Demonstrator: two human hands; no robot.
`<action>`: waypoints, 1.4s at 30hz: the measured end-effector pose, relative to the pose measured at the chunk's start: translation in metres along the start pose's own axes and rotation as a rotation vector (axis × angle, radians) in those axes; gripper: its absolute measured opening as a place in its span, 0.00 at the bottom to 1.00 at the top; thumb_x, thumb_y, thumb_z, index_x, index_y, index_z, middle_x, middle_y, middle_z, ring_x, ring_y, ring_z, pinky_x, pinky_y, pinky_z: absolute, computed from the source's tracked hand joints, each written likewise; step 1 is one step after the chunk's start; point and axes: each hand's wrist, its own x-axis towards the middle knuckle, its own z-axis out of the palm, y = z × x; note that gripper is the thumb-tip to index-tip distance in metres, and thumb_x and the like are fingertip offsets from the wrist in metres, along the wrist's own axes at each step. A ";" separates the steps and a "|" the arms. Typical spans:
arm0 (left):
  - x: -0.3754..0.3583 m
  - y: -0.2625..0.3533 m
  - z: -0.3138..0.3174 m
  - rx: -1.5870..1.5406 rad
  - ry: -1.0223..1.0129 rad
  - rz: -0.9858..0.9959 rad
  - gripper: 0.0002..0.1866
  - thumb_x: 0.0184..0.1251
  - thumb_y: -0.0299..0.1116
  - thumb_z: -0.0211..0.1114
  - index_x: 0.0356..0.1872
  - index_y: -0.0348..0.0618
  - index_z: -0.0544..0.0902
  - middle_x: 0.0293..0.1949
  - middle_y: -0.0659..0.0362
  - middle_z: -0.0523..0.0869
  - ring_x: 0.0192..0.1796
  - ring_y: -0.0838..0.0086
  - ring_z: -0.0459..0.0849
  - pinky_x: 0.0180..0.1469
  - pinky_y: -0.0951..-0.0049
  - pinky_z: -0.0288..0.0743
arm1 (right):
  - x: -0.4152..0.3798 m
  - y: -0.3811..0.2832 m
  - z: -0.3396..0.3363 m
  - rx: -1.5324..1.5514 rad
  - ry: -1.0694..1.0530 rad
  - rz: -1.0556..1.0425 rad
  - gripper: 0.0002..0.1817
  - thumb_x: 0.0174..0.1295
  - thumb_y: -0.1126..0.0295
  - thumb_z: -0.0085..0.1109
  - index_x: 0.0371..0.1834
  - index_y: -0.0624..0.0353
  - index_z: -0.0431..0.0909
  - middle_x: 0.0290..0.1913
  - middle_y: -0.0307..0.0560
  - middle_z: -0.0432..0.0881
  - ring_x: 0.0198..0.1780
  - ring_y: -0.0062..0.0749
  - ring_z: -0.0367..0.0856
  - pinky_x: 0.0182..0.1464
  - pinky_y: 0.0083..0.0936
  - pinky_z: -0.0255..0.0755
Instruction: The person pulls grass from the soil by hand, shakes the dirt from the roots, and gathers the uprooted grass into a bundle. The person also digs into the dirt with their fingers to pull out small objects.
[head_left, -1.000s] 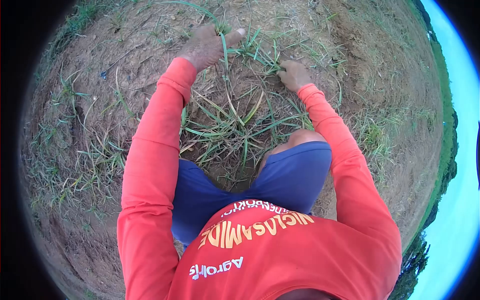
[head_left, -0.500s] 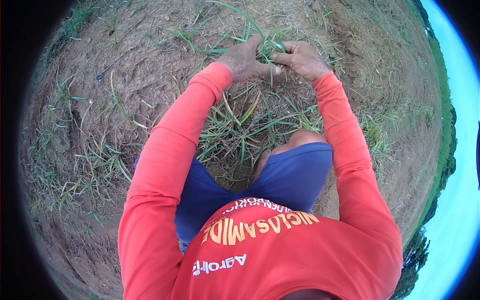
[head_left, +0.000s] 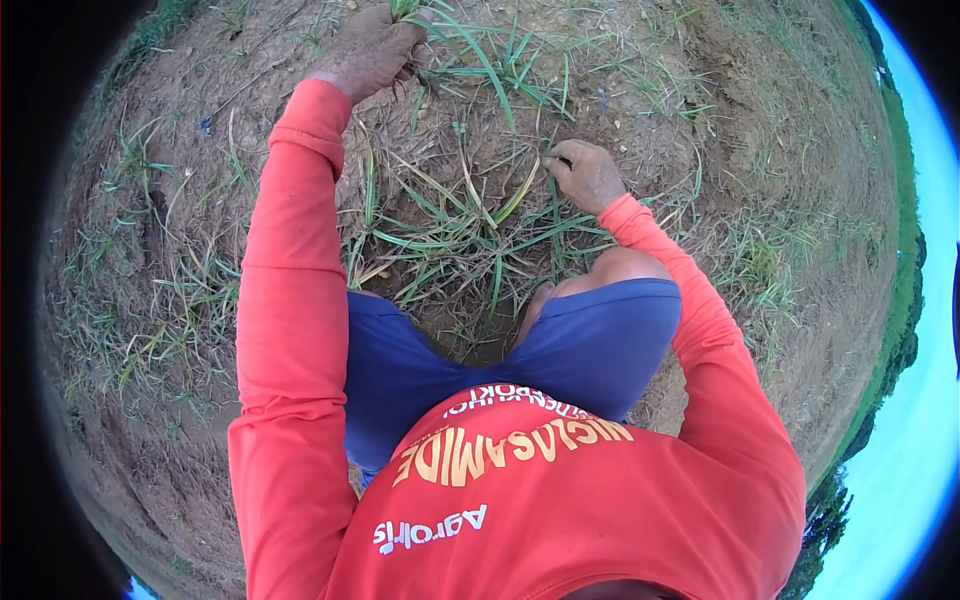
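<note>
Grass tuft (head_left: pixel 404 9) is clenched in the left hand (head_left: pixel 372 50), apparently near its roots (head_left: pixel 424 78) to keep the blades bundled; a larger clump (head_left: pixel 478 238) spreads on the soil (head_left: pixel 215 75). Right hand (head_left: pixel 588 178), fingertips (head_left: pixel 558 165) drawn together, hovers beside it; I cannot tell whether a blade is pinched.

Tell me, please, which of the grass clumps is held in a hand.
It is the grass clump at the view's top edge: the left hand grips it, whereas the others, such as the wide clump before the shorts, are on the ground.
</note>
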 end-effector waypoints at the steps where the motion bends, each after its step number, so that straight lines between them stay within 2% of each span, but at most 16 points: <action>1: 0.000 -0.004 -0.003 0.022 -0.017 0.013 0.16 0.71 0.40 0.57 0.37 0.38 0.87 0.24 0.55 0.86 0.28 0.70 0.83 0.33 0.64 0.77 | -0.003 0.002 0.000 0.012 0.003 0.016 0.15 0.60 0.59 0.69 0.41 0.60 0.85 0.36 0.56 0.86 0.42 0.54 0.86 0.47 0.43 0.79; 5: -0.004 -0.004 -0.009 0.068 -0.031 0.130 0.17 0.72 0.40 0.57 0.37 0.37 0.87 0.23 0.57 0.85 0.28 0.70 0.83 0.33 0.64 0.77 | -0.008 -0.011 0.004 0.022 0.074 0.018 0.16 0.61 0.59 0.68 0.43 0.61 0.87 0.35 0.58 0.84 0.42 0.56 0.85 0.49 0.44 0.78; 6: -0.007 0.001 -0.010 0.096 -0.034 0.097 0.17 0.73 0.41 0.57 0.37 0.37 0.87 0.23 0.57 0.85 0.28 0.70 0.83 0.33 0.64 0.77 | -0.010 -0.015 0.005 0.014 0.109 0.011 0.16 0.61 0.59 0.68 0.43 0.62 0.87 0.35 0.59 0.84 0.42 0.56 0.85 0.50 0.44 0.78; 7: -0.009 0.008 -0.010 0.124 -0.040 0.067 0.17 0.73 0.41 0.57 0.37 0.37 0.87 0.23 0.56 0.85 0.28 0.70 0.83 0.34 0.64 0.77 | -0.009 -0.014 0.006 0.015 0.005 0.033 0.19 0.61 0.58 0.68 0.46 0.64 0.87 0.39 0.61 0.85 0.46 0.56 0.85 0.53 0.45 0.77; 10: -0.016 0.017 -0.006 0.093 -0.043 0.087 0.18 0.73 0.42 0.57 0.36 0.37 0.87 0.23 0.55 0.85 0.28 0.69 0.84 0.34 0.64 0.78 | 0.003 -0.016 -0.008 0.084 -0.319 0.201 0.21 0.61 0.56 0.68 0.46 0.65 0.86 0.41 0.60 0.84 0.48 0.57 0.84 0.54 0.46 0.77; 14: -0.015 0.005 -0.006 0.073 0.013 0.216 0.19 0.74 0.44 0.57 0.38 0.38 0.88 0.24 0.53 0.85 0.29 0.67 0.85 0.35 0.63 0.78 | 0.000 -0.003 0.000 -0.035 -0.104 0.136 0.18 0.63 0.58 0.65 0.41 0.65 0.86 0.39 0.59 0.82 0.46 0.58 0.83 0.53 0.47 0.76; 17: -0.012 0.005 -0.016 0.173 -0.078 -0.030 0.20 0.75 0.45 0.57 0.40 0.38 0.88 0.24 0.53 0.85 0.29 0.66 0.85 0.35 0.62 0.78 | -0.006 -0.016 -0.002 -0.014 -0.066 0.058 0.14 0.65 0.62 0.63 0.38 0.64 0.84 0.38 0.59 0.82 0.46 0.59 0.82 0.53 0.47 0.75; 20: -0.012 0.009 -0.014 0.242 -0.024 0.035 0.20 0.76 0.46 0.57 0.40 0.38 0.87 0.24 0.52 0.85 0.29 0.66 0.85 0.35 0.62 0.78 | -0.002 -0.006 0.007 -0.048 -0.040 0.087 0.12 0.65 0.63 0.62 0.38 0.62 0.84 0.40 0.58 0.82 0.46 0.59 0.82 0.53 0.47 0.76; 23: -0.033 0.020 -0.014 0.156 0.103 0.246 0.22 0.75 0.47 0.58 0.37 0.37 0.87 0.23 0.53 0.84 0.27 0.68 0.84 0.34 0.63 0.78 | -0.003 -0.003 0.019 -0.118 0.021 0.085 0.10 0.65 0.63 0.62 0.38 0.60 0.83 0.40 0.56 0.82 0.47 0.58 0.82 0.52 0.47 0.77; 26: -0.021 0.014 -0.024 0.100 -0.001 0.104 0.21 0.75 0.47 0.60 0.38 0.37 0.87 0.23 0.54 0.83 0.27 0.70 0.83 0.33 0.64 0.77 | -0.004 -0.010 0.022 -0.165 0.065 0.050 0.09 0.65 0.64 0.62 0.38 0.59 0.83 0.38 0.55 0.81 0.46 0.57 0.83 0.50 0.47 0.78; 32: -0.020 0.008 -0.022 0.011 -0.045 0.033 0.20 0.74 0.47 0.62 0.37 0.38 0.87 0.21 0.58 0.81 0.27 0.73 0.81 0.31 0.65 0.75 | -0.006 -0.015 0.017 -0.275 0.047 -0.035 0.07 0.63 0.67 0.63 0.38 0.58 0.82 0.37 0.52 0.81 0.40 0.55 0.85 0.43 0.45 0.81; 35: -0.033 0.013 -0.027 0.095 0.047 0.202 0.20 0.74 0.48 0.62 0.35 0.39 0.87 0.21 0.59 0.82 0.26 0.74 0.81 0.30 0.66 0.75 | -0.006 -0.019 0.009 -0.254 0.105 -0.045 0.07 0.62 0.67 0.64 0.37 0.58 0.83 0.37 0.52 0.82 0.38 0.55 0.85 0.42 0.45 0.80; 37: -0.031 0.010 -0.030 0.108 0.000 0.124 0.20 0.73 0.49 0.63 0.35 0.39 0.87 0.21 0.58 0.82 0.26 0.73 0.81 0.30 0.66 0.75 | -0.005 -0.019 -0.006 -0.159 0.149 -0.035 0.08 0.63 0.66 0.65 0.38 0.58 0.85 0.37 0.54 0.84 0.38 0.55 0.85 0.42 0.43 0.80; 40: -0.031 0.011 -0.029 0.136 -0.019 0.058 0.18 0.72 0.46 0.63 0.34 0.40 0.86 0.22 0.58 0.82 0.27 0.73 0.81 0.32 0.65 0.75 | 0.007 -0.024 -0.057 0.065 0.130 0.147 0.11 0.63 0.64 0.67 0.41 0.60 0.88 0.33 0.54 0.86 0.32 0.45 0.86 0.39 0.37 0.78; 41: -0.030 0.013 -0.027 0.147 -0.020 0.048 0.17 0.72 0.45 0.63 0.33 0.40 0.86 0.22 0.58 0.82 0.27 0.72 0.81 0.32 0.65 0.75 | 0.011 -0.029 -0.076 0.270 0.048 0.264 0.14 0.65 0.61 0.69 0.42 0.61 0.89 0.29 0.45 0.86 0.29 0.26 0.80 0.36 0.27 0.73; 42: -0.026 0.012 -0.024 0.118 -0.083 0.076 0.18 0.72 0.46 0.64 0.35 0.39 0.86 0.22 0.60 0.82 0.26 0.75 0.79 0.31 0.67 0.73 | 0.014 -0.039 -0.090 0.346 0.024 0.311 0.14 0.66 0.61 0.69 0.42 0.62 0.89 0.29 0.42 0.85 0.29 0.22 0.78 0.35 0.25 0.72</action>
